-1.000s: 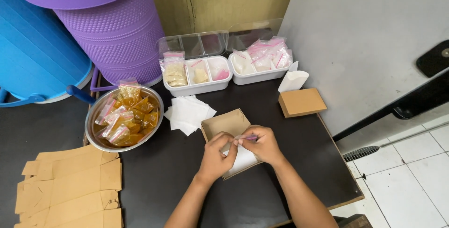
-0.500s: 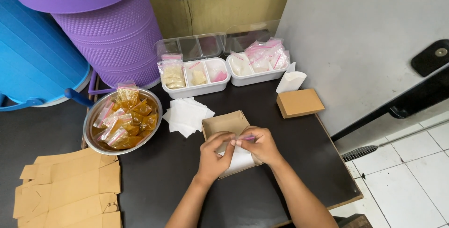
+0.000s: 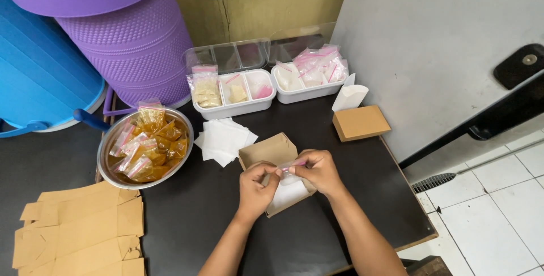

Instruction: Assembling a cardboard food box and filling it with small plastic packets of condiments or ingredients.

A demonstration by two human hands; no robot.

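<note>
Pinching a small clear zip bag [image 3: 290, 169] between closed fingertips, the left hand [image 3: 256, 188] and right hand [image 3: 318, 171] hold it above an open brown cardboard box [image 3: 266, 151] on the matte black table [image 3: 192, 208]; white paper squares [image 3: 224, 139] lie beside it.

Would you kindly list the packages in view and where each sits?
Clear pink-strip bag: between left hand and right hand.
Open brown box: under the hands.
Closed brown box: right.
Amber sachets: metal bowl, left.
Flat cartons: bottom left.
</note>
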